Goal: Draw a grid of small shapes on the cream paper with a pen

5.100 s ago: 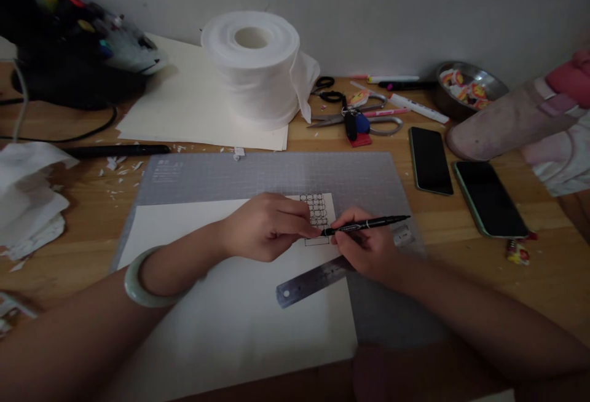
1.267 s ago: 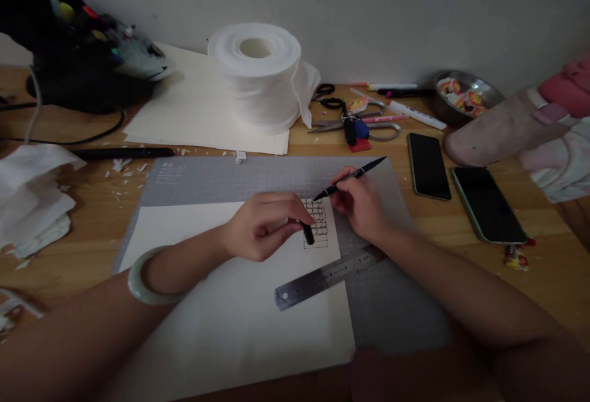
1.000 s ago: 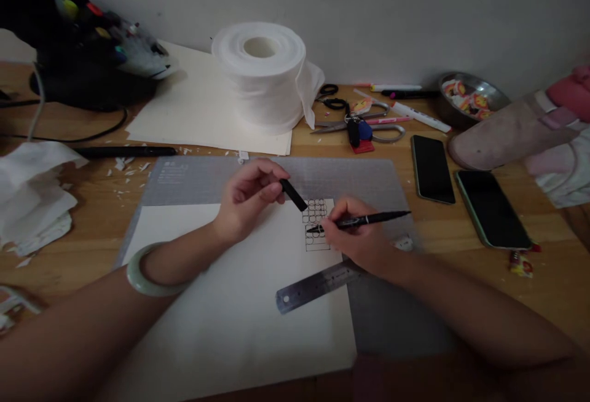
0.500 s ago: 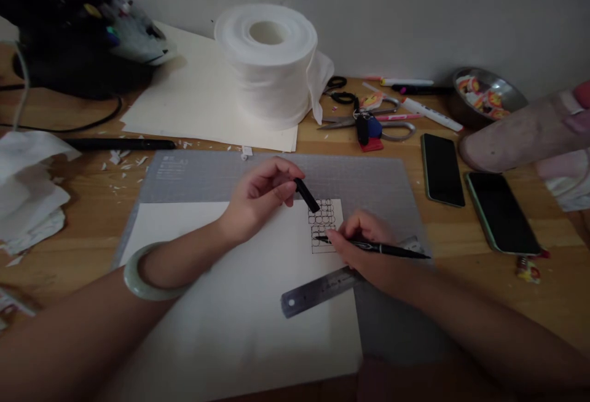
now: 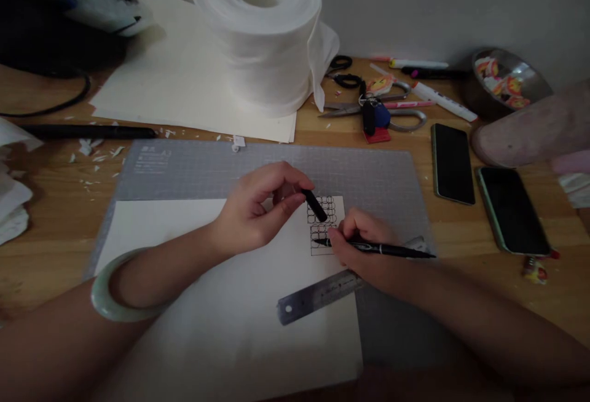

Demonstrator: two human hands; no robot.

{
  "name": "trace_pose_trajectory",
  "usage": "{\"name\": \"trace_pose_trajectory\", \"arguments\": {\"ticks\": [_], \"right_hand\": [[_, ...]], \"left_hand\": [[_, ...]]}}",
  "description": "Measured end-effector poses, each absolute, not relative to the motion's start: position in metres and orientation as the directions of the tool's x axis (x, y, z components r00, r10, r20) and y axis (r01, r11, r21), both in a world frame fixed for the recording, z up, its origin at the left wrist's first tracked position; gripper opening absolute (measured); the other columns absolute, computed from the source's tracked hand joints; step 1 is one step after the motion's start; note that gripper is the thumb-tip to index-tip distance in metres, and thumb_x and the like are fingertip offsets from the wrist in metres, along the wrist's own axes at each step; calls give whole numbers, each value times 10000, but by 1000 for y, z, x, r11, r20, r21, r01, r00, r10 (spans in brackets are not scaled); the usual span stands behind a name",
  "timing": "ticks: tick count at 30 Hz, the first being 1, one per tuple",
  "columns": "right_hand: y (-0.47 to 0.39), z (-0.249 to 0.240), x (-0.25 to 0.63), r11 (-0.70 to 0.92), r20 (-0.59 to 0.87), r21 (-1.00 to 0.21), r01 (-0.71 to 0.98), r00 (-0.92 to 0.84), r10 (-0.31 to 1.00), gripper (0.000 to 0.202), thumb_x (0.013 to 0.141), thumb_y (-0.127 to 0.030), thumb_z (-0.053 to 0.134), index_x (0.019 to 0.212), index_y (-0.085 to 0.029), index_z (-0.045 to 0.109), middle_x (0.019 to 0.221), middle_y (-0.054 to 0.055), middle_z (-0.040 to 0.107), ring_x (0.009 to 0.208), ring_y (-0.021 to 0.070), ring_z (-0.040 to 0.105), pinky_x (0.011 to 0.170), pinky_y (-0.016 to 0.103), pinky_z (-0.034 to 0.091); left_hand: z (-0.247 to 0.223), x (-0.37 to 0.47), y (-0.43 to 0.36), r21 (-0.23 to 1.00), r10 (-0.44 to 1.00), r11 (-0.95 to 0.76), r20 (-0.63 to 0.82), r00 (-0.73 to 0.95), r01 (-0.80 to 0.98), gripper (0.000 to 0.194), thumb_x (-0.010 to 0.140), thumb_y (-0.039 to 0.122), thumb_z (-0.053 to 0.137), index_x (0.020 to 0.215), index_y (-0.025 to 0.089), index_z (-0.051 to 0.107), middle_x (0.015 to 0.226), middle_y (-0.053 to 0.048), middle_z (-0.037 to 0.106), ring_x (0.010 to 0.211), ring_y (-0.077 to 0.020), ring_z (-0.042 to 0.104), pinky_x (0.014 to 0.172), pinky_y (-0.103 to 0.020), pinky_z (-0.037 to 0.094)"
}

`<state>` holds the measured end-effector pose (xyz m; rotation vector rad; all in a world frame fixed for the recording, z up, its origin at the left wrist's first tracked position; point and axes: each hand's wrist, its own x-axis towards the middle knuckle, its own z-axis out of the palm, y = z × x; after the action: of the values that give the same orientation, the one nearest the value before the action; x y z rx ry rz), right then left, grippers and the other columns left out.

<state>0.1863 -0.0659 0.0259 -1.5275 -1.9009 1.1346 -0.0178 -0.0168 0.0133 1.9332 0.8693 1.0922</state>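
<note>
My left hand [image 5: 265,208] pinches a black pen cap [image 5: 316,206] above the sheet's upper right part. In my right hand [image 5: 366,245] is a black pen [image 5: 391,250], its tip pointing left at a small drawn grid of rounded shapes [image 5: 321,230]. That grid lies near the right edge of a large white sheet [image 5: 207,328]. A metal ruler [image 5: 313,297] slants across the sheet's right edge, partly hidden under my right hand. Beneath the sheet is a grey cutting mat [image 5: 193,171].
Behind the mat stand a big white paper roll [image 5: 271,51] and blank sheets [image 5: 152,70]. Scissors [image 5: 405,120], markers [image 5: 445,102], a metal bowl [image 5: 534,76] and two phones [image 5: 452,165] are at the right. Crumpled tissue [image 5: 13,199] lies left.
The view has shifted closer to the table. My left hand and the cap have moved slightly down and right towards the pen. My right hand has barely moved.
</note>
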Motion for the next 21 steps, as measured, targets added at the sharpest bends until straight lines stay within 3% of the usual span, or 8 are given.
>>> {"name": "trace_pose_trajectory", "arguments": {"ticks": [6, 21], "right_hand": [[-66, 24, 188, 69, -132, -800, 595, -287, 949, 297, 812, -308, 549, 597, -207, 370, 499, -63, 402, 466, 74, 357, 431, 225, 279], [-65, 26, 186, 93, -122, -799, 594, -312, 942, 292, 808, -287, 546, 600, -204, 358, 498, -72, 380, 459, 66, 335, 423, 208, 249]], "left_hand": [[17, -18, -18, 782, 768, -590, 467, 438, 201, 110, 856, 89, 530, 939, 139, 582, 806, -15, 608, 626, -81, 496, 581, -213, 427], [17, -19, -18, 766, 762, -602, 466, 451, 226, 105, 856, 101, 528, 935, 144, 583, 785, -11, 603, 622, -89, 515, 569, -224, 435]]}}
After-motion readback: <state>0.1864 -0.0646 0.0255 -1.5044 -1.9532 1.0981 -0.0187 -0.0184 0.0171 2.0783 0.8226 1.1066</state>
